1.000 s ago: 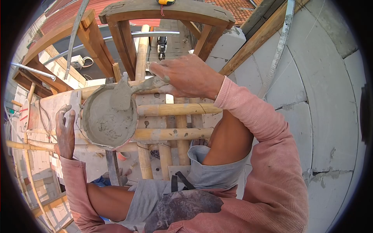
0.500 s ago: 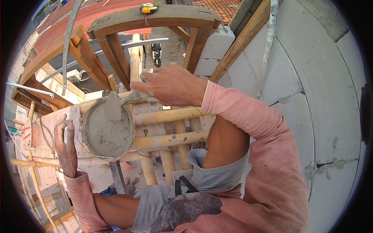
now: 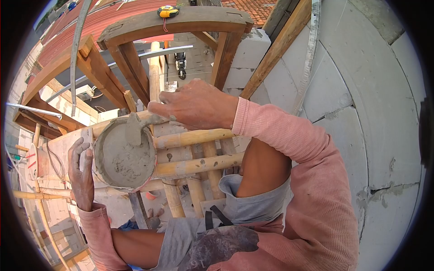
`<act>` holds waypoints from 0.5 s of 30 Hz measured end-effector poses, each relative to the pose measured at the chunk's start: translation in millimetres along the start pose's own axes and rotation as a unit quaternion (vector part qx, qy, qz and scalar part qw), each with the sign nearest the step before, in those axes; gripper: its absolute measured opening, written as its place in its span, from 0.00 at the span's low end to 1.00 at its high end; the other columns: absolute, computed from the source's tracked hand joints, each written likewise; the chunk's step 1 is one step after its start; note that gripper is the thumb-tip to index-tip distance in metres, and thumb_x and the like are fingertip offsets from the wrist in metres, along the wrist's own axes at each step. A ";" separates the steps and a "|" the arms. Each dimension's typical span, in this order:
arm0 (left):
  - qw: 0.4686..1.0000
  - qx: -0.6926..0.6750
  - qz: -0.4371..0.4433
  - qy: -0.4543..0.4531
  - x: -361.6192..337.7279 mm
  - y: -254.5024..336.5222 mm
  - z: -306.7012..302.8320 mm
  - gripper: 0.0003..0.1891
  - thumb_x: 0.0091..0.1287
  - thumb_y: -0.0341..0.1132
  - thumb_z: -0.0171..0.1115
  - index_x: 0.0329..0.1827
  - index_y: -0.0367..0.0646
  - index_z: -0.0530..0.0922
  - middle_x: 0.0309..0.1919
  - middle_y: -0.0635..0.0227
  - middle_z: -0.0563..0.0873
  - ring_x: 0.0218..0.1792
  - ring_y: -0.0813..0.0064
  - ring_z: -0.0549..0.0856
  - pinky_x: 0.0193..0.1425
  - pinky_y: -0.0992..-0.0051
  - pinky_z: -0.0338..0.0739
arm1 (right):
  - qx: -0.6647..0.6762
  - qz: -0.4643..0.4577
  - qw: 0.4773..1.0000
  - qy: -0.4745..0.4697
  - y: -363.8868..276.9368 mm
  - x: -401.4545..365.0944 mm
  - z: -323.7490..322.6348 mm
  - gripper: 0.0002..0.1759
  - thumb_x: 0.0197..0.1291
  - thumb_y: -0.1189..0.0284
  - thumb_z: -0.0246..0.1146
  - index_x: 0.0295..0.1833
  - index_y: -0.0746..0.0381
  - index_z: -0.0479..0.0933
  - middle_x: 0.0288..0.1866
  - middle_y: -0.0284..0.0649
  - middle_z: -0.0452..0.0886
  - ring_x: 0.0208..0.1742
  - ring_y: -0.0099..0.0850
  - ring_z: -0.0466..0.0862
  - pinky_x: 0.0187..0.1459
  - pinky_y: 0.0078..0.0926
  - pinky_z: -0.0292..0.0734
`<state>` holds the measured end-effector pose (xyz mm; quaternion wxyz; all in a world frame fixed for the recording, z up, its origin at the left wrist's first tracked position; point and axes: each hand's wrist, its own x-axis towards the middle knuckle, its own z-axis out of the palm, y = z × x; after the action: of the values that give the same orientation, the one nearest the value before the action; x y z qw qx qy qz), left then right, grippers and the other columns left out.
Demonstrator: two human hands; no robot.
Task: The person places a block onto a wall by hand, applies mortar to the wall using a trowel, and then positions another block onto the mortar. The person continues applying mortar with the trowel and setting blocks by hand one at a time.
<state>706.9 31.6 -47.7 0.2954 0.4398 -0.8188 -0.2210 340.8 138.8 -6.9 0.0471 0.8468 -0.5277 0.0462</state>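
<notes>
My right hand (image 3: pixel 194 107) is closed around the mortar-caked handle of a trowel, partly hidden by the fingers. The trowel's blade (image 3: pixel 133 129) points down into the wet grey mortar (image 3: pixel 122 158) near the far side of a round bucket (image 3: pixel 100 179). My left hand (image 3: pixel 82 174), smeared with mortar, is held up just left of the bucket, its fingers apart and slightly curled with nothing in them. Under and beside the bucket run bamboo poles (image 3: pixel 199 165).
Curved wooden frames (image 3: pixel 181 21) stand ahead, a yellow tape measure (image 3: pixel 167 11) on top of one. A grey block wall (image 3: pixel 384 135) rises at my right, with a wooden post (image 3: pixel 275 49) leaning along it. Through the bamboo platform, the ground shows far below.
The trowel blade has dropped slightly lower into the mortar, and my right hand has shifted a little left and down. My left hand has moved slightly right and down, fingers still apart.
</notes>
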 end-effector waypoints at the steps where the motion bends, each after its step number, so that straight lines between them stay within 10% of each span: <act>1: 1.000 0.006 -0.002 0.002 -0.6 0.2 -0.5 0.16 0.79 0.41 0.58 0.59 0.38 0.80 0.68 0.54 0.77 0.70 0.61 0.75 0.76 0.63 0.65 | -0.003 -0.001 1.000 0.003 0.2 0.5 0.5 0.29 0.55 0.73 0.71 0.62 0.54 0.69 0.49 0.41 0.85 0.37 0.42 0.91 0.29 0.37 0.83; 15: 0.999 0.024 -0.035 0.004 -9.3 -6.7 -6.7 0.15 0.76 0.43 0.63 0.50 0.38 0.81 0.66 0.53 0.79 0.69 0.57 0.76 0.76 0.58 0.65 | 0.006 -0.024 0.999 0.045 -3.1 4.0 5.7 0.19 0.64 0.70 0.63 0.60 0.55 0.72 0.44 0.45 0.85 0.35 0.42 0.91 0.31 0.41 0.83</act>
<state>719.5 35.4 -49.7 0.2801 0.4759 -0.8068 -0.2099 345.5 135.9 -12.1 0.0672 0.8566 -0.5043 0.0860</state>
